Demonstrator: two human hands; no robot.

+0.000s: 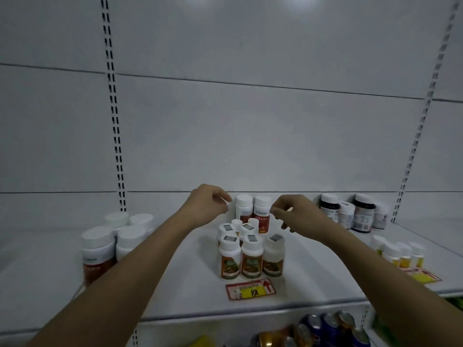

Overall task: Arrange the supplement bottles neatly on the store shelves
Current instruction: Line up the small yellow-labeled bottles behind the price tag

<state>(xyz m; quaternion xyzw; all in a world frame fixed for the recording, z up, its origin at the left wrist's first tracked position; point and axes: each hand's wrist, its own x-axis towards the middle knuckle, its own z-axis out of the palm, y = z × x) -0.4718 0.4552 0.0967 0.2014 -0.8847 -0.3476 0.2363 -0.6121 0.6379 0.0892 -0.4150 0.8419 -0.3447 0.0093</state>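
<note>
Left hand (209,206) hovers with loosely curled fingers, holding nothing. Two red-label bottles (253,212) stand just right of its fingertips, between both hands. Right hand (294,216) likewise loosely curled and empty, just right of them.

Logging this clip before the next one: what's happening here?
A person is tidying supplement bottles on a white store shelf. The left hand and right hand hover either side of two red-labelled bottles at the back, fingers loosely curled, holding nothing. In front stands a cluster of orange-labelled bottles, behind a price tag.
</note>
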